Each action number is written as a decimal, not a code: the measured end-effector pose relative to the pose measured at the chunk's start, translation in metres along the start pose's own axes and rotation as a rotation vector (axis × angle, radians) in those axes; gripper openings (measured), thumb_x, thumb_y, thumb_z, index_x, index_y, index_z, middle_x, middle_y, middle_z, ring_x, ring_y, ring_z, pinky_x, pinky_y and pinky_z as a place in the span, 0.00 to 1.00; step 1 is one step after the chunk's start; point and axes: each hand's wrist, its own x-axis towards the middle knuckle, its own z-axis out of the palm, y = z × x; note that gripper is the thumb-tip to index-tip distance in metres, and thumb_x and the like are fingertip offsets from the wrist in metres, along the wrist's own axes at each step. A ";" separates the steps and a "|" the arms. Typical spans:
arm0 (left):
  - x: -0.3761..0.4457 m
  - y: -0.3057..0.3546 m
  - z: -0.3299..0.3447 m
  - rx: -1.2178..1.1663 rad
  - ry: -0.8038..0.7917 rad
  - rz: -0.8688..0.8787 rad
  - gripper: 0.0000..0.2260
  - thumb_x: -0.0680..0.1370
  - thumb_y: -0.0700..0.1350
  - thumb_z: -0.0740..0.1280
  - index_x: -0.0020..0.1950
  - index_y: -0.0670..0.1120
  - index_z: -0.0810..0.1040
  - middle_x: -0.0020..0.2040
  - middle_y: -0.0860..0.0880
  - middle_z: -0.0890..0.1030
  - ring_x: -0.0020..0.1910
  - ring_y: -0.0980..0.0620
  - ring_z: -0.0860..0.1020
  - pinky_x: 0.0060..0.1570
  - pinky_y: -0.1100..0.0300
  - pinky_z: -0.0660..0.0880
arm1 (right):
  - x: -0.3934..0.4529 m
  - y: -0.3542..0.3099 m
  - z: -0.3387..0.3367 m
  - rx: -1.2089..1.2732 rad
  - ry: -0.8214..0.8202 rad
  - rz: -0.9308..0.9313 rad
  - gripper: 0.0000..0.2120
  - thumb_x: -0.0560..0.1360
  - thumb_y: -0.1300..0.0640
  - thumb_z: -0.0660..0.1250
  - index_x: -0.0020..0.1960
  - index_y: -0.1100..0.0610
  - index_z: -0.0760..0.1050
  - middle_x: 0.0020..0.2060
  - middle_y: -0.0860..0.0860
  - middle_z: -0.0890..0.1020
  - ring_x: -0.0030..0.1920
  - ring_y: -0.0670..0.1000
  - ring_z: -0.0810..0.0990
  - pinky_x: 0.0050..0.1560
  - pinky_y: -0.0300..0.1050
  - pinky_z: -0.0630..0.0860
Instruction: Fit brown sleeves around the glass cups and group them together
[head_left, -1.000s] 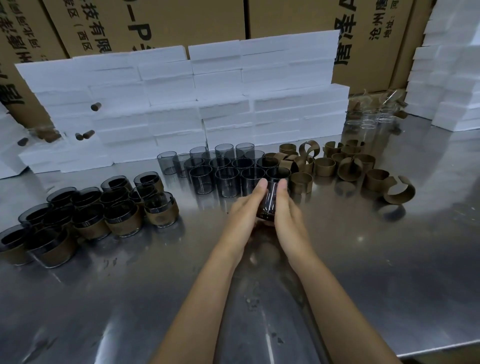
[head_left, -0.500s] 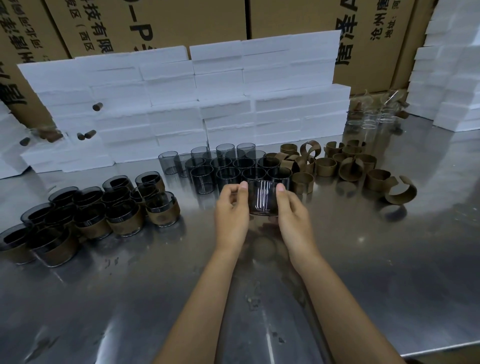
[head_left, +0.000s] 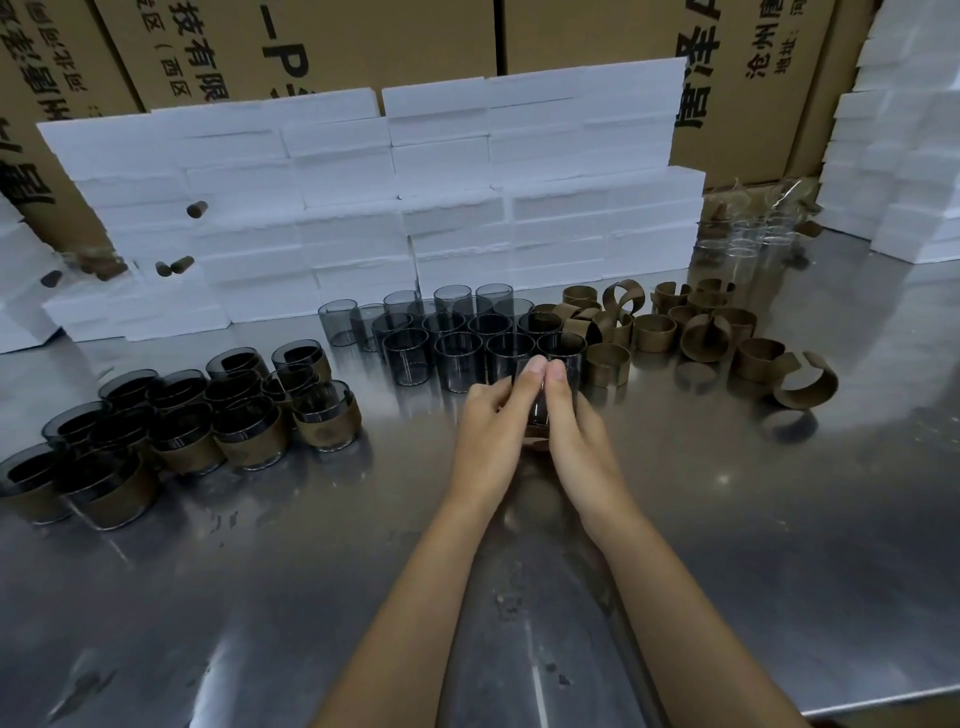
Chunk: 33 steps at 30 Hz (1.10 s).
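My left hand (head_left: 491, 434) and my right hand (head_left: 574, 436) are pressed close together around one dark glass cup (head_left: 540, 410), which shows only as a sliver between them; whether a sleeve is on it is hidden. Just behind the hands stand several bare smoky glass cups (head_left: 457, 343) in rows. A heap of open brown sleeves (head_left: 691, 332) lies to their right. At the left is a cluster of sleeved cups (head_left: 249, 431) standing together.
The work surface is a shiny steel table (head_left: 779, 519). White foam blocks (head_left: 395, 208) are stacked like a wall behind the cups, with more foam (head_left: 904, 156) at the far right. Cardboard cartons (head_left: 322, 47) rise behind. Clear glasses (head_left: 753, 244) sit at the back right.
Half a second ago my hands were spread apart on the sides of the cup, held up in view; now they have closed together around it, covering most of it.
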 end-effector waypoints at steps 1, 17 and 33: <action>0.001 -0.001 -0.001 -0.010 -0.004 -0.002 0.13 0.80 0.64 0.64 0.42 0.64 0.86 0.52 0.56 0.81 0.50 0.65 0.80 0.48 0.67 0.73 | 0.001 0.001 0.000 0.003 0.006 -0.002 0.48 0.67 0.16 0.51 0.72 0.47 0.74 0.68 0.48 0.80 0.70 0.48 0.76 0.73 0.55 0.71; 0.007 -0.003 -0.010 -0.132 0.233 0.018 0.09 0.84 0.50 0.65 0.51 0.47 0.80 0.54 0.40 0.84 0.56 0.39 0.82 0.57 0.38 0.80 | 0.006 0.003 -0.003 0.138 0.150 -0.039 0.13 0.81 0.43 0.67 0.59 0.48 0.81 0.46 0.38 0.86 0.50 0.38 0.83 0.63 0.52 0.80; 0.001 0.006 -0.002 -0.445 -0.064 -0.191 0.26 0.81 0.57 0.66 0.70 0.37 0.76 0.62 0.38 0.83 0.54 0.49 0.84 0.45 0.61 0.80 | 0.000 -0.001 -0.001 0.069 0.045 -0.057 0.36 0.64 0.22 0.62 0.60 0.45 0.80 0.52 0.40 0.86 0.53 0.35 0.82 0.53 0.33 0.74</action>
